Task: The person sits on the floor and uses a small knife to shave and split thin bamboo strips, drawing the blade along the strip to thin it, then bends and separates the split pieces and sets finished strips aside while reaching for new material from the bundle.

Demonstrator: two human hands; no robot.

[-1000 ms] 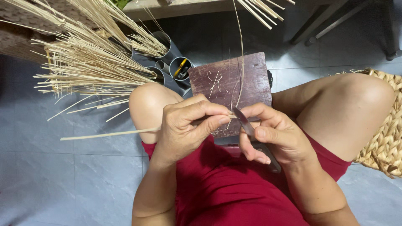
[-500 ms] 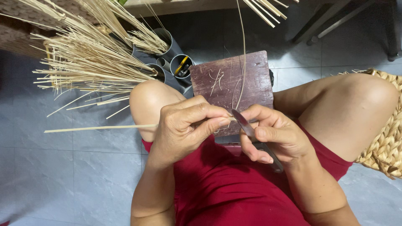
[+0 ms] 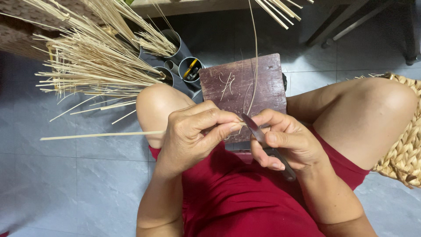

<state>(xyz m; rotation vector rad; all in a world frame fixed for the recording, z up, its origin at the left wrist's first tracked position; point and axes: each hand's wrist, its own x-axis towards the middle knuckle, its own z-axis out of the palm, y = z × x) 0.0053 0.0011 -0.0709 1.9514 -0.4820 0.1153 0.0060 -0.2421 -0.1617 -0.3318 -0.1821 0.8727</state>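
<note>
The left hand [image 3: 193,134] is pinching a thin pale stick [image 3: 101,135] between thumb and fingers, closed tight on it; the stick is running out level to the left, over the knee. The right hand [image 3: 287,142] is gripping a knife [image 3: 267,147], fist closed round its dark handle, the blade lying against the stick just where the two hands are meeting. A fine shaving [image 3: 255,57] is curling up and away toward the far side. Just beyond the hands a dark wooden block [image 3: 263,83] is resting on the lap. Far left, a bundle of sticks [image 3: 92,66] is fanning out beside grey tubes [image 3: 184,66]. A woven basket [image 3: 405,149] is sitting at the right.
</note>
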